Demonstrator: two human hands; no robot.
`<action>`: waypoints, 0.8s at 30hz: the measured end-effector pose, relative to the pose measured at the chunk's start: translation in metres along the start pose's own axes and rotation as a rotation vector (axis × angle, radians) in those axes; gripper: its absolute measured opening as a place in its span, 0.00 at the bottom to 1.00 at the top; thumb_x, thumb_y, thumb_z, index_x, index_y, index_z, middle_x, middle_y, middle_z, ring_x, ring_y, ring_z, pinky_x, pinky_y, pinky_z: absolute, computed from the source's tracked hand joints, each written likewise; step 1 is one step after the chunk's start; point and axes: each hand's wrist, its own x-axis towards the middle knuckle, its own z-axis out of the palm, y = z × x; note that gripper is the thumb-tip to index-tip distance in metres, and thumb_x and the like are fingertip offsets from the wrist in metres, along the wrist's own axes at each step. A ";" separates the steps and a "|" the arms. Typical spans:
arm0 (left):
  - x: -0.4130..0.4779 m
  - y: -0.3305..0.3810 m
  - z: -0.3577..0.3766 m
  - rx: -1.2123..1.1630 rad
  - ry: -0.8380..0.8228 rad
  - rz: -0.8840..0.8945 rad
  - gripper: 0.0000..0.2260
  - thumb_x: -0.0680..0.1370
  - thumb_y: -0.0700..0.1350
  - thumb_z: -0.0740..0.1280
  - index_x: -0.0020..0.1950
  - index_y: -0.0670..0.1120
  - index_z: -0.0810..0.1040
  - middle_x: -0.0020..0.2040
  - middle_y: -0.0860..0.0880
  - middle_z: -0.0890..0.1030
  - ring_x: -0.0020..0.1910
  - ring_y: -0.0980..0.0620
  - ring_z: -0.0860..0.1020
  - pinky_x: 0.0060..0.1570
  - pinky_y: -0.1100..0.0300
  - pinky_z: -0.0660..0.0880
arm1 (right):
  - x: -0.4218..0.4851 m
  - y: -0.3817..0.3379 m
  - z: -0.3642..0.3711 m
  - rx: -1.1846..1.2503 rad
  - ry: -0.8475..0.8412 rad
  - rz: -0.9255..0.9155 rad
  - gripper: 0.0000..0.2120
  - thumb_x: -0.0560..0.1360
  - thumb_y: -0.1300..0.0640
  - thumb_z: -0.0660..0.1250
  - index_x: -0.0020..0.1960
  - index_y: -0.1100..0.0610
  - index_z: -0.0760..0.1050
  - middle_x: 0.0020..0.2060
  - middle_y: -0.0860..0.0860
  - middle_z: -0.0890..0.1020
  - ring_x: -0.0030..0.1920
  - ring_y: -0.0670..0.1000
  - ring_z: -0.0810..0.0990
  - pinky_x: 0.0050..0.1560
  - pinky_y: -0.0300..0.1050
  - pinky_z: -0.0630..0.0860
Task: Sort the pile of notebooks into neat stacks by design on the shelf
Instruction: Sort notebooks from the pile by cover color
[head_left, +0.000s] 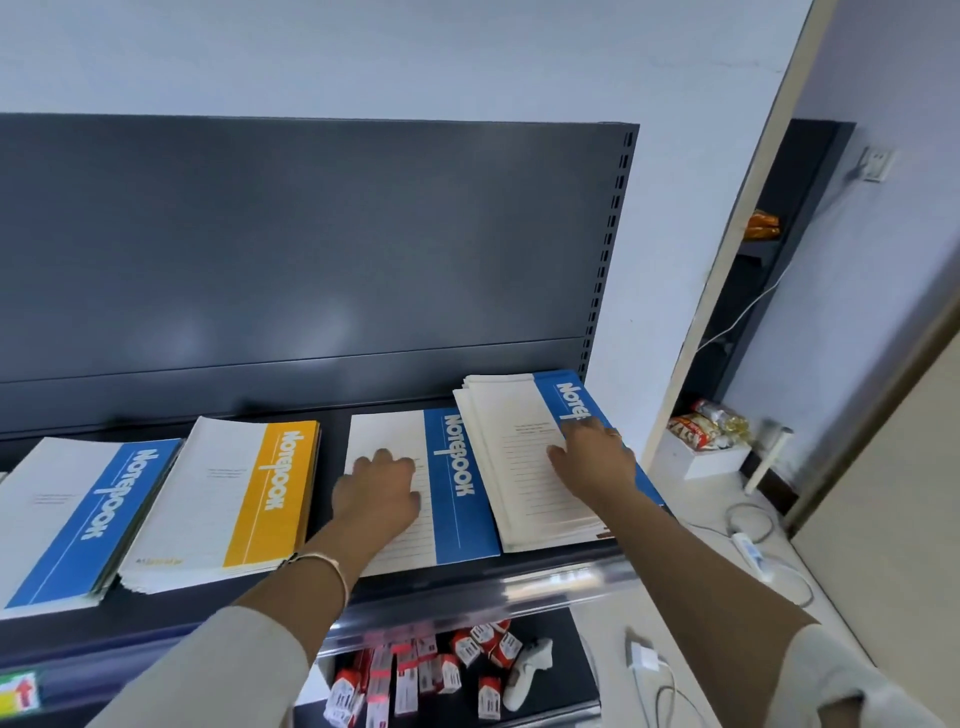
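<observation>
Spread fingers of the right hand (592, 460) are laid flat on top of the pile of notebooks (524, 467) at the right end of the shelf (330, 441), with nothing gripped. The left hand (376, 491) is set with bent fingers on the single blue notebook (457, 488) just beside the pile; whether its cover is pinched cannot be told. Towards the left end, a yellow stack (249, 493) and a blue stack (78, 519) are already laid out. The pile is fanned unevenly and reaches close to the front edge by the right corner. If the top copy is dragged sideways under a flat palm, the copies beneath could be pulled askew or pushed over that edge.
</observation>
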 end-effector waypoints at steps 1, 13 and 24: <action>0.003 0.013 -0.002 -0.083 0.010 0.032 0.17 0.80 0.50 0.58 0.68 0.49 0.69 0.63 0.47 0.71 0.62 0.46 0.69 0.53 0.54 0.71 | 0.002 0.008 -0.002 -0.005 -0.001 0.053 0.21 0.79 0.50 0.57 0.69 0.55 0.66 0.67 0.55 0.69 0.66 0.59 0.67 0.62 0.56 0.68; 0.011 0.105 0.005 -0.340 -0.005 0.125 0.25 0.79 0.49 0.61 0.74 0.49 0.60 0.68 0.46 0.66 0.68 0.45 0.61 0.64 0.52 0.68 | 0.010 0.072 -0.012 0.306 -0.142 0.270 0.24 0.73 0.47 0.70 0.61 0.61 0.70 0.58 0.57 0.77 0.54 0.56 0.78 0.45 0.45 0.74; 0.018 0.095 0.009 -0.575 0.002 0.087 0.24 0.79 0.41 0.63 0.74 0.46 0.62 0.69 0.44 0.65 0.68 0.48 0.65 0.67 0.59 0.63 | 0.024 0.089 -0.037 0.861 0.251 0.333 0.05 0.80 0.57 0.59 0.51 0.59 0.66 0.55 0.61 0.77 0.49 0.56 0.76 0.50 0.55 0.78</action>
